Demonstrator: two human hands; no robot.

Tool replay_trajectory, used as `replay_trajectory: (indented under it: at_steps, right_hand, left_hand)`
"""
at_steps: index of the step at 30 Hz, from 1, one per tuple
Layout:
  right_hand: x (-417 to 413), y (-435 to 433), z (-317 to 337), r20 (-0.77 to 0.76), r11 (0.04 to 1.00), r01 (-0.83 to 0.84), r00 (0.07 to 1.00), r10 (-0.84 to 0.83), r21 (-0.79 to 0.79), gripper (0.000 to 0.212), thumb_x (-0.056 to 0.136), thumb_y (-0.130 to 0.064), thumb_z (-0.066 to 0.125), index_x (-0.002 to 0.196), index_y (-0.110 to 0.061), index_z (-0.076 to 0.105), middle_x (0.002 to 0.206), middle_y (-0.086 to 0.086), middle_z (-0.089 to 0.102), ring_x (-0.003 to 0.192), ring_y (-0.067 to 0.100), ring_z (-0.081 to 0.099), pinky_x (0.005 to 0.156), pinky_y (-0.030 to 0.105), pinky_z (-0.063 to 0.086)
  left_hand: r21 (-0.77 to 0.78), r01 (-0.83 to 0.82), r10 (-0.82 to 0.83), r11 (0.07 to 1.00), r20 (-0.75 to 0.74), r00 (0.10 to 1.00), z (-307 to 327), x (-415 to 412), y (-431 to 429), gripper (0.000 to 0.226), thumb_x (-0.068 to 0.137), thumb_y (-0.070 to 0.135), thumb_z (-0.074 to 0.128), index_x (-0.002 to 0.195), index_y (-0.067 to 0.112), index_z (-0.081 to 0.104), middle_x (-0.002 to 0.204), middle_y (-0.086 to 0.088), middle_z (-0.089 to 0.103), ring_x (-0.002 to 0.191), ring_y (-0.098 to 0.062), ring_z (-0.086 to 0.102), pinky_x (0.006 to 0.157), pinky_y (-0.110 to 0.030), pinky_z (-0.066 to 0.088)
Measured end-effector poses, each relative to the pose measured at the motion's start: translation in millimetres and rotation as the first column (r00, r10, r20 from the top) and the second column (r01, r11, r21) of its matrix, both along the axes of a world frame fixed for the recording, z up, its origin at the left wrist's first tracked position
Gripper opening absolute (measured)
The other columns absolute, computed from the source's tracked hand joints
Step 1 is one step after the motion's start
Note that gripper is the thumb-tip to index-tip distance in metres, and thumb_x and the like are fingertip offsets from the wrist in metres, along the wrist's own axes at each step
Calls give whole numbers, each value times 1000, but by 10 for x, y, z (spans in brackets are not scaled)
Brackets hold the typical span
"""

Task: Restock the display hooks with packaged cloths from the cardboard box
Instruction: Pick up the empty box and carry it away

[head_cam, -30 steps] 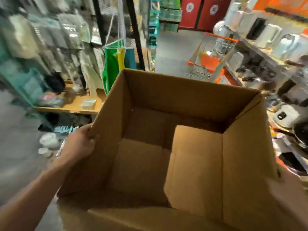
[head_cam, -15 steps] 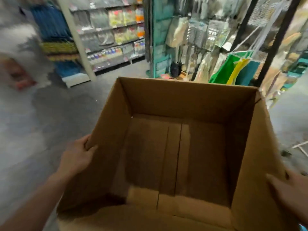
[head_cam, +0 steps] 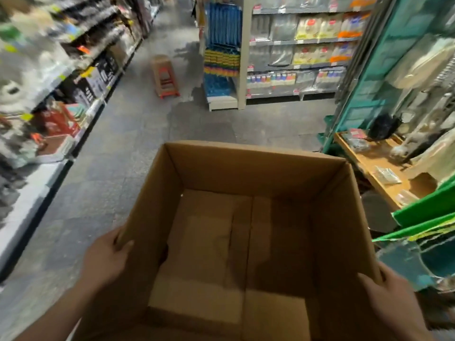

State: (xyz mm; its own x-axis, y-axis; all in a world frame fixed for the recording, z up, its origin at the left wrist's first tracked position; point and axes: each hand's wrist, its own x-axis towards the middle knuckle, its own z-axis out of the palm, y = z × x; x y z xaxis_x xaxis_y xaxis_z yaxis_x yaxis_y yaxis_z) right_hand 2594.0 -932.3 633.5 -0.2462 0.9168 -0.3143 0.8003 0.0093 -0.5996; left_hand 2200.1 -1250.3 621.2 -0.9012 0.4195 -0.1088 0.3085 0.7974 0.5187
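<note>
A: What shows of the person?
B: Two hands, both bare: left hand (head_cam: 105, 257), right hand (head_cam: 391, 299).
A: Arms?
B: Left forearm (head_cam: 56, 313) is bare all the way to the frame edge. Right wrist (head_cam: 416, 331) is mostly cropped by the corner and blurry, but probably bare too.

One cardboard box (head_cam: 246, 168) is counted, open at the top. Two hands are counted on it: the box's left wall is gripped by the left hand (head_cam: 105, 259), its right wall by the right hand (head_cam: 391, 299). One plastic stool (head_cam: 165, 77) is seen beyond the box. Right of the box, one wooden shelf (head_cam: 376, 163) is seen, on which at least three small packets (head_cam: 387, 174) and one black bag (head_cam: 384, 125) are counted
</note>
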Motion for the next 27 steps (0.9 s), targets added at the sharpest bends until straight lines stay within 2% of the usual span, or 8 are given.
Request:
replay_trajectory:
  at_steps: [3,8,11,13,18,21,27]
  right_hand:
    - [-432,158,-518,-13,999,-27,1000,27,-44,26,93,-10,66,119,-13,67,94,10,68,84,27,62,80,38,48]
    - [-1043,298,-1736,-33,998,-53,998,51,-38,29,93,-12,66,122,-12,67,97,9,66,91,29,60,86,38,45]
    - [-1293,314,-2625,-37,997,-77,996,77,-7,29,95,-11,63,123,-11,66,94,8,65,84,27,60,76,34,44]
    - [-1415,322,-3213,-39,996,-85,996,85,2,28,96,-11,62,123,-8,66,92,8,65,77,22,60,67,30,44]
    - [-1590,353,-4646,-48,991,-134,990,134,-2,34,99,-14,58,132,-12,60,101,5,67,81,20,63,70,36,54]
    - [-1619,355,-5368,-29,989,-149,989,148,-22,30,98,-13,58,128,-13,63,97,2,66,77,12,60,65,30,49]
    - [-1580,275,-6560,15,985,-153,988,155,-84,21,94,-7,63,111,-16,69,80,-7,68,70,15,64,57,29,47]
  left_hand:
    - [-12,-89,89,996,0,996,-473,-198,-123,15,97,21,63,111,21,69,85,-1,70,73,-19,63,66,-36,47]
    - [-79,-196,194,977,-26,981,-1591,-552,-165,22,98,31,60,120,28,65,80,0,67,71,-23,63,65,-36,47]
    - [-70,-200,199,977,-26,980,-2455,-676,-185,19,99,28,58,117,24,64,74,0,66,64,-23,61,63,-37,49]
    - [-73,-216,214,974,-30,976,-3046,-745,-198,18,99,25,59,115,19,65,79,-5,64,69,-26,55,66,-38,42]
    - [-108,-232,234,967,13,972,-4489,-794,-238,12,99,22,60,109,14,62,82,-8,61,73,-26,50,67,-38,38]
    - [-132,-240,247,962,35,968,-5262,-769,-297,14,98,17,62,109,8,63,89,-19,67,74,-30,52,67,-37,36]
    - [-194,-241,264,951,99,959,-6473,-701,-501,18,97,16,63,113,9,62,85,-14,65,74,-29,55,68,-39,43]
